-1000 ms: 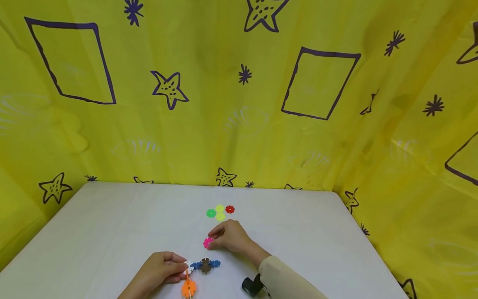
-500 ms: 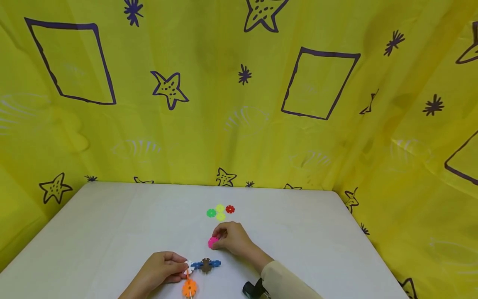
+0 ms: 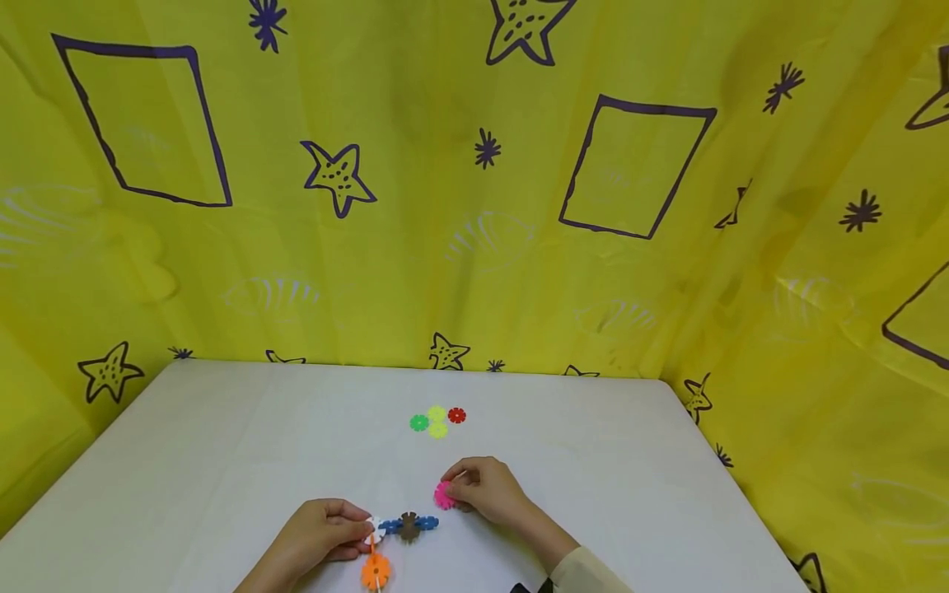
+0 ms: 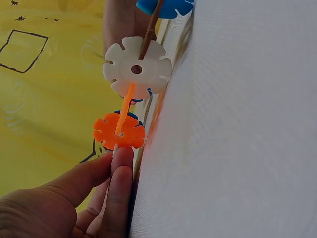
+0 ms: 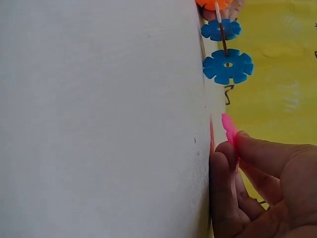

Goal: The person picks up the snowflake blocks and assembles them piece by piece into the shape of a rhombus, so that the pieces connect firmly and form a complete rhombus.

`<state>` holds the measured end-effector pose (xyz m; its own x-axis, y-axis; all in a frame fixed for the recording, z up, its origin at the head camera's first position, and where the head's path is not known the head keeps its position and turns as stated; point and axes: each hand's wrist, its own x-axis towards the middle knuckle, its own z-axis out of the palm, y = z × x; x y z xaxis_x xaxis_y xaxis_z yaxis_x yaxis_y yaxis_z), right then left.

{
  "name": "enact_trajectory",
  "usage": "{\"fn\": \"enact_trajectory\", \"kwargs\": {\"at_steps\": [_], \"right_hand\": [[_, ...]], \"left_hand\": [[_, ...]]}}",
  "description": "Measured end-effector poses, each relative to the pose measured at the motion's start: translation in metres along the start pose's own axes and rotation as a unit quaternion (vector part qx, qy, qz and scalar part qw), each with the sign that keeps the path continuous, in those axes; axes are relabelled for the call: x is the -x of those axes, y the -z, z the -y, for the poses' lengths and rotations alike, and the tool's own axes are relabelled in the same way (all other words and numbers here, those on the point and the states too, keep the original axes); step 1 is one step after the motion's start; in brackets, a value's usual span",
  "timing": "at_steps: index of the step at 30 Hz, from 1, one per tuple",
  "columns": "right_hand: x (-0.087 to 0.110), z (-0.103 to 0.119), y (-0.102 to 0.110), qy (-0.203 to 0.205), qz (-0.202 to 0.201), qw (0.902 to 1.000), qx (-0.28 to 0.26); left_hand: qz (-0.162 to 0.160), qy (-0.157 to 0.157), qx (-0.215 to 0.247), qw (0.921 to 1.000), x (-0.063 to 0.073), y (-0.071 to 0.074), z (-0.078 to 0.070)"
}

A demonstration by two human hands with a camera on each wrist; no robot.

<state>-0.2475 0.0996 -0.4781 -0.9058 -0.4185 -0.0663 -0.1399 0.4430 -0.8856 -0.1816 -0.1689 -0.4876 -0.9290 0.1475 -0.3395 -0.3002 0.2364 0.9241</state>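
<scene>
Bottom centre of frame: orange disc, slotted into the linked discs. Just above it, left hand pinches the white disc between thumb and fingers. Row runs rightward from there: near blue disc, brown disc, end blue disc. Right hand, lower centre-right, pinches the pink disc, near the end blue disc but apart from it.

Step, as judged: joining pink to the row's free end. Advisable: hold pink edge-on, crosswise to the blue, line up slot with slot, press straight along the row; steady the row nearer the joint, since pushing against a grip at white could flex the links.

Farther up, centre: loose green disc, two yellow discs and red disc.

Versus 0.5 s ago: right hand and pink have shifted right and down-frame; left hand, row and loose discs look unmoved.
</scene>
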Motion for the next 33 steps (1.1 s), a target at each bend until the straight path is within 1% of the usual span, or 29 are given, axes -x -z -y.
{"fn": "enact_trajectory", "kwargs": {"at_steps": [5, 9, 13, 21, 27, 33], "right_hand": [[0.011, -0.004, 0.005, -0.015, 0.011, 0.997, -0.075], [0.017, -0.004, 0.007, -0.029, 0.02, 0.9923, -0.118], [0.023, -0.006, 0.007, -0.045, 0.021, 0.9892, -0.137], [0.035, -0.01, 0.003, -0.055, 0.013, 0.9862, -0.156], [0.038, -0.012, 0.0, -0.056, 0.007, 0.9816, -0.182], [0.038, -0.012, -0.003, -0.059, 0.019, 0.9765, -0.206]], "left_hand": [[0.005, -0.002, 0.004, 1.0, 0.001, 0.0, -0.001], [0.002, 0.001, -0.001, 1.0, 0.001, 0.0, -0.001], [-0.001, 0.003, -0.006, 1.0, 0.0, 0.0, -0.001], [0.001, 0.005, -0.005, 1.0, 0.0, 0.0, 0.0], [0.003, 0.006, -0.007, 1.0, 0.0, -0.001, 0.0], [-0.002, 0.009, -0.007, 0.9999, -0.002, -0.001, 0.0]]}}
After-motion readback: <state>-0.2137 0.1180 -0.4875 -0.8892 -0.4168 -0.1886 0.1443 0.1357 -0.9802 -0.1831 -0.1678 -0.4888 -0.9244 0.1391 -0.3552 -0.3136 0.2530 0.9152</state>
